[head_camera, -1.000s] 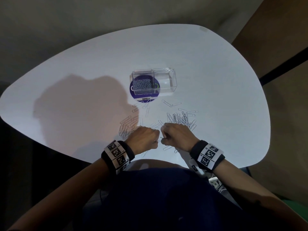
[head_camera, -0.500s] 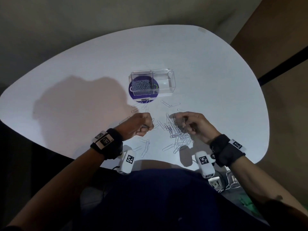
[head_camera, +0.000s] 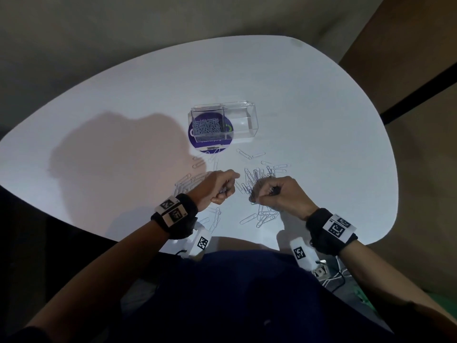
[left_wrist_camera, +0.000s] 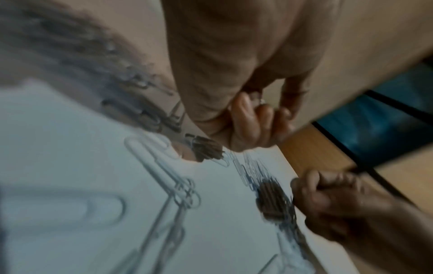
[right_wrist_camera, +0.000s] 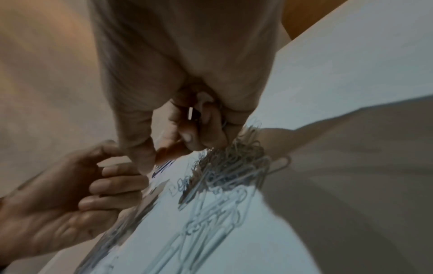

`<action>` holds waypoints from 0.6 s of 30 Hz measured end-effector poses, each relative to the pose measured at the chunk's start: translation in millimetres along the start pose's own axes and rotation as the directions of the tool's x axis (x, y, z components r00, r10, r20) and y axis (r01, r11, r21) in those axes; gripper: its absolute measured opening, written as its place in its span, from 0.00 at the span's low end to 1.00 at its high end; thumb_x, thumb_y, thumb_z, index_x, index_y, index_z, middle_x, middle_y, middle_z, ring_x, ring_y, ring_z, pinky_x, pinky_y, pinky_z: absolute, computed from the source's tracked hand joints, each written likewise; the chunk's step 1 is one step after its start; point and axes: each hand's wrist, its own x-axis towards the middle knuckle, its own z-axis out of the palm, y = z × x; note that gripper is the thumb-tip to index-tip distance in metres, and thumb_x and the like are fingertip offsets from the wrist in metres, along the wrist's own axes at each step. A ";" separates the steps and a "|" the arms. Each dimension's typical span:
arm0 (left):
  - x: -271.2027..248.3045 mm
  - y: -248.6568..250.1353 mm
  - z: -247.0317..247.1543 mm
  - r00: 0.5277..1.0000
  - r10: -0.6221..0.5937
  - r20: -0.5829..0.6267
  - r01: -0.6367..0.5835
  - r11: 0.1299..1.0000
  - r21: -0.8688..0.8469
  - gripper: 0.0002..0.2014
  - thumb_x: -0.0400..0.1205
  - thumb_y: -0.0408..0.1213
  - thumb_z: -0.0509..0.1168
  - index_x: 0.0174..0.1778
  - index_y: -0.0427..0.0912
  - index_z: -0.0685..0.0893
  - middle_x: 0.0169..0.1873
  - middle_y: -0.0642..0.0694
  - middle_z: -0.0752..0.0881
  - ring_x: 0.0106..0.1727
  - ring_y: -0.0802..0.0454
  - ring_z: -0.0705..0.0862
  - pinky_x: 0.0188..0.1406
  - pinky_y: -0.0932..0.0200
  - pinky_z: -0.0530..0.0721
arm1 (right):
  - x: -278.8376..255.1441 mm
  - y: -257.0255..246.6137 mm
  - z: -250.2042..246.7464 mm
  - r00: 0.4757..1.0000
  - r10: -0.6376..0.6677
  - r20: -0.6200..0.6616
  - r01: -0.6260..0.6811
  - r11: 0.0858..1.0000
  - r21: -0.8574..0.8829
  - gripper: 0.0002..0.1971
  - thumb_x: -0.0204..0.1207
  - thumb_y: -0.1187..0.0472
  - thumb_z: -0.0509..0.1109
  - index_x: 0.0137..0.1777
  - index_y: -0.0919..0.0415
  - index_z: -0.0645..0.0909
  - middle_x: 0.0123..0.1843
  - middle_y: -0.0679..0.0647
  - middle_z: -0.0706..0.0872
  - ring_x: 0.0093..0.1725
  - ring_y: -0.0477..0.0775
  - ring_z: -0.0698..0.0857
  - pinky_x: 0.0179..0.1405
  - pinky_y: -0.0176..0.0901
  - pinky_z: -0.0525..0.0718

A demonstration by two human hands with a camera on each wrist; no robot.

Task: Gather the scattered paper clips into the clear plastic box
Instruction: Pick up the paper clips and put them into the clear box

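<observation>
The clear plastic box [head_camera: 243,121] stands mid-table, with a heap of paper clips [head_camera: 207,127] in its left compartment. More loose paper clips [head_camera: 257,175] lie scattered between the box and me, with others near the front edge [head_camera: 263,216]. My left hand [head_camera: 222,188] is a fist just left of the pile, its fingers [left_wrist_camera: 254,120] curled round a few clips. My right hand [head_camera: 268,191] is also a fist, right over the pile [right_wrist_camera: 234,163]. Its fingers [right_wrist_camera: 194,129] are curled round clips too.
A round purple disc [head_camera: 210,146] lies under the box's left end. The white table [head_camera: 321,144] has a curved near edge close to my wrists. A brown wall with a dark strip [head_camera: 420,95] stands to the right.
Both hands moved from the near edge, where they were close together, forward and apart to the clip pile. They stayed clenched, and over the last half second they hardly shifted.
</observation>
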 end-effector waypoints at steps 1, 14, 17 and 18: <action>2.9 -0.6 2.6 0.998 0.022 -0.064 -0.017 0.996 0.087 0.19 0.82 0.41 0.61 0.24 0.43 0.68 0.23 0.44 0.70 0.21 0.53 0.58 0.21 0.60 0.54 | -1.1 1.7 0.6 1.000 -0.008 -0.001 0.008 1.000 -0.010 0.07 0.67 0.76 0.76 0.33 0.68 0.83 0.42 0.61 0.89 0.49 0.68 0.89 0.57 0.69 0.86; 15.0 -13.0 21.7 0.862 0.476 0.172 -0.178 -0.033 0.984 0.09 0.86 0.44 0.60 0.57 0.46 0.81 0.45 0.46 0.90 0.39 0.39 0.87 0.35 0.49 0.82 | 4.2 14.1 15.8 0.948 -0.216 -0.232 0.006 0.745 -0.668 0.05 0.71 0.50 0.78 0.37 0.48 0.86 0.35 0.41 0.88 0.38 0.45 0.86 0.41 0.45 0.85; 12.7 -13.4 22.5 0.864 0.496 0.089 -0.119 0.029 0.993 0.11 0.84 0.46 0.62 0.58 0.46 0.81 0.47 0.46 0.90 0.42 0.41 0.88 0.40 0.49 0.84 | 8.9 11.1 24.2 0.957 -0.195 -0.216 -0.047 0.630 -0.776 0.11 0.71 0.47 0.76 0.38 0.51 0.81 0.35 0.44 0.86 0.38 0.49 0.82 0.37 0.43 0.79; 10.9 -13.1 22.8 0.866 0.495 0.070 -0.109 0.050 0.993 0.11 0.84 0.46 0.62 0.58 0.47 0.82 0.46 0.46 0.90 0.42 0.41 0.88 0.42 0.48 0.84 | 10.7 10.7 27.0 0.960 -0.188 -0.209 -0.057 0.597 -0.800 0.11 0.71 0.47 0.75 0.39 0.52 0.80 0.36 0.44 0.86 0.39 0.50 0.82 0.36 0.42 0.76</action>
